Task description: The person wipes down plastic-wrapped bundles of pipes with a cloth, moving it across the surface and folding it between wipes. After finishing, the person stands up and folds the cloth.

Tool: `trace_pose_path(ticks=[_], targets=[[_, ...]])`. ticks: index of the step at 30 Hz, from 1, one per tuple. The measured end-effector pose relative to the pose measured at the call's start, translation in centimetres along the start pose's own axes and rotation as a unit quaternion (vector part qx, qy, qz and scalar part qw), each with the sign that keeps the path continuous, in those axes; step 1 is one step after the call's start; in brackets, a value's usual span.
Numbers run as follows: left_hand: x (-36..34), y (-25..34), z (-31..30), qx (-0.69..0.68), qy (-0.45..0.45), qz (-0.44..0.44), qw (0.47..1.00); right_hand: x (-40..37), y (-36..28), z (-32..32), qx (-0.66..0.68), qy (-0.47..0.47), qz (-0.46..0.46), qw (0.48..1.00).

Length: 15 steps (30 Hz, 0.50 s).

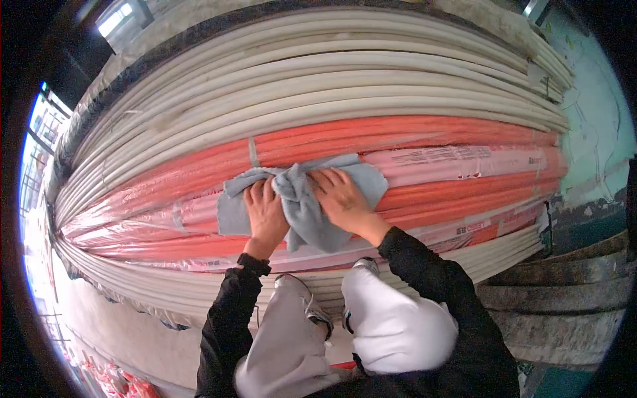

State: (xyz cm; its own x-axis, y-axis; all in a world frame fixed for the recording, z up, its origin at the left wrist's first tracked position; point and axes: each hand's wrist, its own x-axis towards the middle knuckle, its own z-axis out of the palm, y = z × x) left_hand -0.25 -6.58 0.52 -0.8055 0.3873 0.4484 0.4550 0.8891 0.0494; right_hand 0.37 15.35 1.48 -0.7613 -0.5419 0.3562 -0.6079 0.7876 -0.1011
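A grey cloth (315,222) lies rumpled over the red plastic-wrapped pipes (424,199), with a twisted fold standing up in its middle. My left hand (264,213) grips the cloth just left of that fold, its fingertips pressed into the fabric. On the other side, my right hand (345,202) holds the cloth with its fingers bent over the bunched part; its thumb is hidden by the fabric. Clear film with printed labels (441,159) covers the red pipes beneath and beside the cloth.
Long cream pipes (332,86) are stacked behind the red bundles, and more cream pipes (166,282) run along the near side. Stone-like steps (564,298) are at right. A pale green surface (597,119) borders the pipe ends. Red-and-white plastic (123,381) lies at lower left.
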Motion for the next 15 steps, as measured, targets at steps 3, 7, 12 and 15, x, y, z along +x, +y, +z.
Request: trace_pose_path(ticks=[3, 7, 12, 15], targets=[[1.0, 1.3, -0.2, 0.010, -0.043, 0.035, 0.998, -1.8, 2.0, -0.8, -0.006, 0.009, 0.011, 1.000], [2.2, 2.6, -1.0, -0.004, -0.146, 0.062, 0.987, -3.7, 4.3, -3.7, 0.008, 0.006, 0.047, 0.999], [2.1, 4.4, 0.0, -0.049, -0.057, 0.085, 0.994, -6.9, 8.4, -5.6, -0.042, 0.008, 0.125, 0.991], [2.1, 4.6, 0.6, -0.026, -0.053, 0.091, 0.994, -9.8, 12.2, -6.2, -0.097, 0.037, 0.207, 0.973]])
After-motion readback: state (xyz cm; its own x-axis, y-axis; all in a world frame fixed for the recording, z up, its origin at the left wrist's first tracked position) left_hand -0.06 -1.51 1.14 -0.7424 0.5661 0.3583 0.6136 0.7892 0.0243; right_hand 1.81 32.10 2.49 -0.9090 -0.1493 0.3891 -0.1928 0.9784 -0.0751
